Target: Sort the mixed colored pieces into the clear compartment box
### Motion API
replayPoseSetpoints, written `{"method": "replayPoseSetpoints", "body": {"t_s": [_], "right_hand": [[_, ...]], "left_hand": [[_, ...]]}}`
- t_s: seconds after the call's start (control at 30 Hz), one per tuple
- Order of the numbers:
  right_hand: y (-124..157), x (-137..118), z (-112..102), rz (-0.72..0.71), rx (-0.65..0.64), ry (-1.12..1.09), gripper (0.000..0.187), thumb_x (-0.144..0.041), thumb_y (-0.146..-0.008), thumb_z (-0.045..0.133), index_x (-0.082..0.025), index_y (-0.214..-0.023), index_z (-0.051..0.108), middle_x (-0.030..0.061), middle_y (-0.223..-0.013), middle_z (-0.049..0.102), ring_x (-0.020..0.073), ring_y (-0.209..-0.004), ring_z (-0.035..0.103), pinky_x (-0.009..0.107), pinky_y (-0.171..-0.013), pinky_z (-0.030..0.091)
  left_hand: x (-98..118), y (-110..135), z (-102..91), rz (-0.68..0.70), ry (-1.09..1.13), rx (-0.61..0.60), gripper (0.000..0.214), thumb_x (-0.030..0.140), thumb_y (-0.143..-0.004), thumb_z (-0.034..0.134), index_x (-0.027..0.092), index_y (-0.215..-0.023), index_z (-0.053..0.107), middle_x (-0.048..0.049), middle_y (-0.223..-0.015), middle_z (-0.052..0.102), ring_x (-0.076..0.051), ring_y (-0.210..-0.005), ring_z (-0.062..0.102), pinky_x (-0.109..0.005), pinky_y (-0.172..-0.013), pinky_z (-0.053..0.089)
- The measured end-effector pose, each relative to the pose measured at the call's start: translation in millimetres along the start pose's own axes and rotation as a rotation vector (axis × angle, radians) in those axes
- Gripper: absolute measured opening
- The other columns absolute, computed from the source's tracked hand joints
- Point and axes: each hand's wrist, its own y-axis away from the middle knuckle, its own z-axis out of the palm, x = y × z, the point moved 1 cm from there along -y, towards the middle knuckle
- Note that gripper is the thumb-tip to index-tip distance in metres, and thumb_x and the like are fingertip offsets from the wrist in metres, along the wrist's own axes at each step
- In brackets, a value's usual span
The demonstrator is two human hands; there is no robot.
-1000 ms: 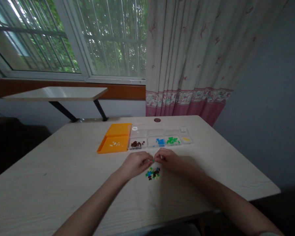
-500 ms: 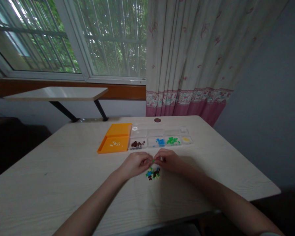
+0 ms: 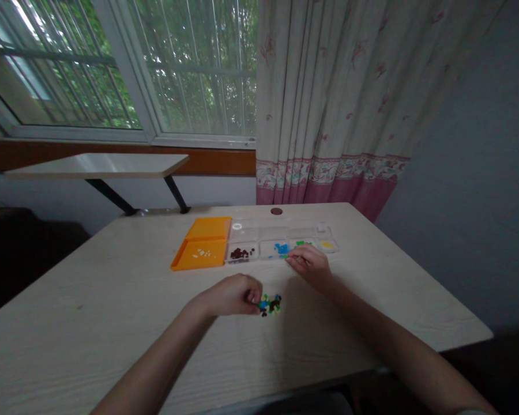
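The right hand point(image 3: 313, 266) is pinching a tiny green piece point(image 3: 284, 256) between thumb and forefinger, only a sliver of it showing beyond the fingertips. Its knuckles are covering much of the compartment of green pieces point(image 3: 303, 242) just behind the grip, so most of that heap is staying out of sight. Blue pieces point(image 3: 281, 248) are lying just beyond the pinch, yellow pieces point(image 3: 327, 244) are sitting to its right, and brown pieces point(image 3: 241, 253) are lying well to its left, all in the clear tray point(image 3: 266, 249), whose walls are blurring into the table point(image 3: 350, 351).

Nearer the body, the left hand point(image 3: 234, 295) is curling its fingers against the left edge of a mixed-colour cluster point(image 3: 271, 305), partly hiding it; whether they are gripping any of it, I cannot tell. Both forearms are running out of frame.
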Motion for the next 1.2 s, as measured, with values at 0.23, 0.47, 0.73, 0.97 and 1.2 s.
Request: {"method": "replayPoseSetpoints", "body": {"t_s": [0.23,0.47,0.73,0.97,1.2], "right_hand": [[-3,31,-16,0.074,-0.070,0.142,0.014,-0.028,-0.082,0.055,-0.019,-0.082,0.064,0.0035,-0.073,0.063,0.0123,-0.064,0.056,0.023,-0.059,0.045],[-1,68,-30,0.274,-0.145,0.308,0.019,-0.033,-0.081,0.052,-0.019,-0.081,0.065,0.0043,-0.076,0.063,0.0162,-0.072,0.057,0.028,-0.067,0.043],[2,73,-26,0.334,-0.162,0.297,0.021,-0.028,-0.082,0.048,-0.019,-0.091,0.066,0.0049,-0.083,0.063,0.0168,-0.078,0.058,0.029,-0.072,0.044],[11,25,10,0.066,-0.319,0.105,0.015,-0.023,-0.082,0.052,-0.020,-0.087,0.065,0.0041,-0.082,0.065,0.0128,-0.075,0.060,0.022,-0.067,0.045],[13,-13,23,0.042,-0.399,-0.003,0.013,-0.022,-0.079,0.054,-0.022,-0.084,0.065,0.0023,-0.077,0.065,0.0120,-0.069,0.060,0.021,-0.065,0.046]], "left_hand": [[-3,3,-2.6,-0.008,0.039,0.033,0.009,0.018,-0.071,0.052,0.013,-0.071,0.059,0.0019,-0.064,0.051,-0.007,-0.055,0.042,-0.017,-0.053,0.033],[-1,1,-11.1,-0.052,0.021,0.279,0.019,0.025,-0.084,0.038,0.014,-0.073,0.051,-0.0010,-0.068,0.050,-0.012,-0.064,0.045,-0.021,-0.061,0.037],[2,-3,-8.3,-0.064,0.142,0.405,0.027,0.035,-0.088,0.033,0.015,-0.080,0.048,-0.0026,-0.074,0.051,-0.013,-0.069,0.045,-0.024,-0.065,0.039],[-6,-17,7.8,-0.071,0.463,0.436,0.037,0.048,-0.083,0.042,0.013,-0.078,0.049,0.0011,-0.067,0.045,-0.010,-0.062,0.039,-0.022,-0.058,0.036],[-5,-22,13.1,-0.042,0.608,0.393,0.043,0.054,-0.079,0.047,0.012,-0.072,0.050,0.0019,-0.064,0.044,-0.009,-0.061,0.039,-0.021,-0.057,0.034]]}}
